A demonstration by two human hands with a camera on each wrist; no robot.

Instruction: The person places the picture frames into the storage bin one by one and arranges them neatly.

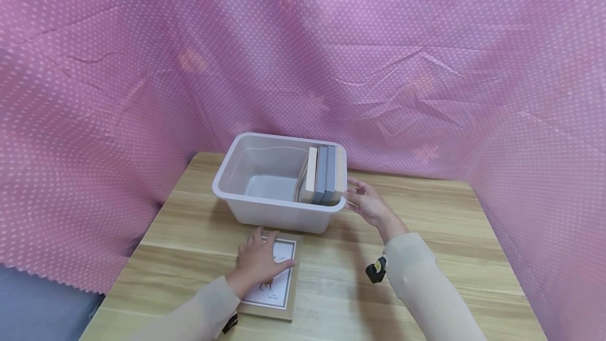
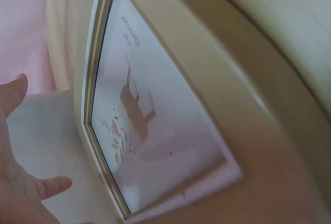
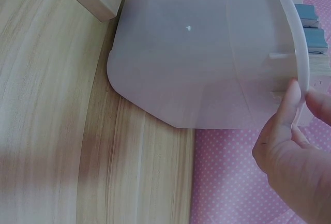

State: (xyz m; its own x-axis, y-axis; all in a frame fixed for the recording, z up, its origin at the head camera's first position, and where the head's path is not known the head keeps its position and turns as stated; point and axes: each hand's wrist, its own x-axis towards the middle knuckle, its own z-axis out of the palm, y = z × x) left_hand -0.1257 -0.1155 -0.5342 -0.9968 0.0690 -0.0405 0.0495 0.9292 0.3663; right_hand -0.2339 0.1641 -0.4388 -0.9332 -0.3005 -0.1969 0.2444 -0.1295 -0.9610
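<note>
A picture frame point(image 1: 291, 288) with a tan border and a deer-like drawing lies flat on the table in front of a pale plastic bin point(image 1: 279, 216). My left hand point(image 1: 255, 261) is over the frame's left side, fingers spread, hiding part of the drawing. The left wrist view shows its thumb and a finger apart from the frame. At the bin's right end, my right hand point(image 1: 371, 205) pinches the rim between thumb and fingers, as the right wrist view shows. Several flat, thick-edged pieces point(image 1: 323, 172), blue-grey, cream and tan, stand upright inside the bin's right end.
The wood-grain table point(image 1: 440, 257) extends on both sides of the bin. Pink dotted cloth point(image 1: 379, 57) hangs behind the table and along its sides. A dark wrist device point(image 1: 376, 270) sits below the right sleeve.
</note>
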